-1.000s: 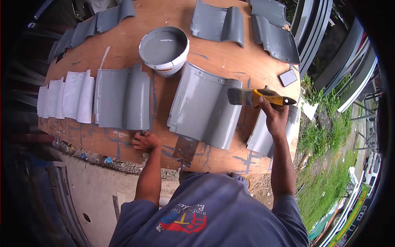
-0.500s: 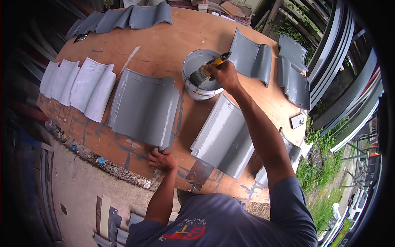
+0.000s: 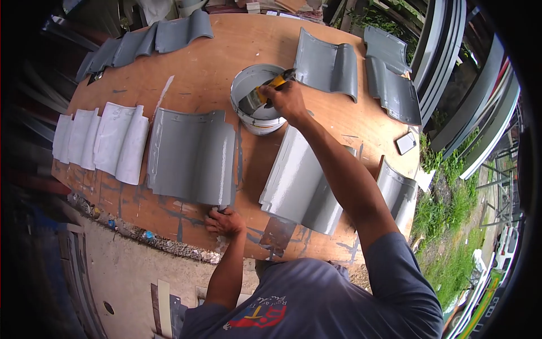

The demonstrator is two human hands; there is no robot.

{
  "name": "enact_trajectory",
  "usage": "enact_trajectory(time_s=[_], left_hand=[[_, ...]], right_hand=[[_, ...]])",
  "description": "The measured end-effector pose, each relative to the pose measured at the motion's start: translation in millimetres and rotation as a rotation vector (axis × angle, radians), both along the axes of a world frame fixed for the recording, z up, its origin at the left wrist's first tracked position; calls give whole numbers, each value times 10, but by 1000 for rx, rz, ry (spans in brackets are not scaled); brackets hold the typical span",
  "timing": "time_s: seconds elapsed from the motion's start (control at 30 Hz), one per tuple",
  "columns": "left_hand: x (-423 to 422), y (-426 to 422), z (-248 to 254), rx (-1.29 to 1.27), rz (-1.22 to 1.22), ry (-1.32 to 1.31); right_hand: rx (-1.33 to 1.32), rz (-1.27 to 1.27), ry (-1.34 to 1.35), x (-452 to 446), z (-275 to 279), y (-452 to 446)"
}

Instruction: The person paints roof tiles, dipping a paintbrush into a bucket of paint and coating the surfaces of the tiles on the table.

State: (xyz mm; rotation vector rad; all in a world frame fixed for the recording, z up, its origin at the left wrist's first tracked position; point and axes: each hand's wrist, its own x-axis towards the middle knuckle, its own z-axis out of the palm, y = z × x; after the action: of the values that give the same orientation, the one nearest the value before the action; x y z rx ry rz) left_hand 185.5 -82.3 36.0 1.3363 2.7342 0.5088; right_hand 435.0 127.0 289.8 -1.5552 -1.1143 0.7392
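Observation:
My right hand (image 3: pixel 287 101) grips the yellow and black handle of a paintbrush (image 3: pixel 252 101), whose bristles are inside the white bucket (image 3: pixel 261 125) of grey paint. My left hand (image 3: pixel 225 221) is closed at the lower edge of a wet grey roof tile (image 3: pixel 192 155), and a small grey bit shows at its fingers; what it grips is too hidden to name. A second glossy grey tile (image 3: pixel 302 181) lies to the right, partly under my right forearm.
On the wooden table (image 3: pixel 248 42), unpainted white tiles (image 3: pixel 119 144) lie at the left. Grey tiles stand in a row (image 3: pixel 180 35) at the back left, and more (image 3: pixel 327 62) lie at the back right. A small dark block (image 3: pixel 405 143) rests near the right edge.
From above the right-hand tiles, my right hand has moved to the bucket and lowered the brush into it. My left hand stays at the tile's lower edge while the view has shifted.

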Motion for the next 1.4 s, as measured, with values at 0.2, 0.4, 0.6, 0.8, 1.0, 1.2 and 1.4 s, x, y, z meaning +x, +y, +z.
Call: enact_trajectory(time_s=[0.2, 0.4, 0.6, 0.8, 1.0, 1.2, 1.4], left_hand=[[73, -13, 155, -57, 10, 33], [83, -11, -14, 3, -22, 135], [65, -44, -86, 99, -22, 177], [52, -68, -29, 69, -45, 194], [-293, -81, 86, -201, -414, 284], [-709, 112, 52, -422, -753, 248], [-493, -713, 245, -531, -987, 242]], right_hand=[[105, -139, 492, 41, -105, -226], [257, -266, 1346, 482, -296, -1321], [395, -450, 1357, 1333, -268, -3559], [372, -1018, 890, 1994, -598, -5744], [443, -1418, 734, 2574, -1081, -7006], [415, -1458, 632, 3377, -1413, -6889], [311, -1337, 563, 4281, -1377, -6486]])
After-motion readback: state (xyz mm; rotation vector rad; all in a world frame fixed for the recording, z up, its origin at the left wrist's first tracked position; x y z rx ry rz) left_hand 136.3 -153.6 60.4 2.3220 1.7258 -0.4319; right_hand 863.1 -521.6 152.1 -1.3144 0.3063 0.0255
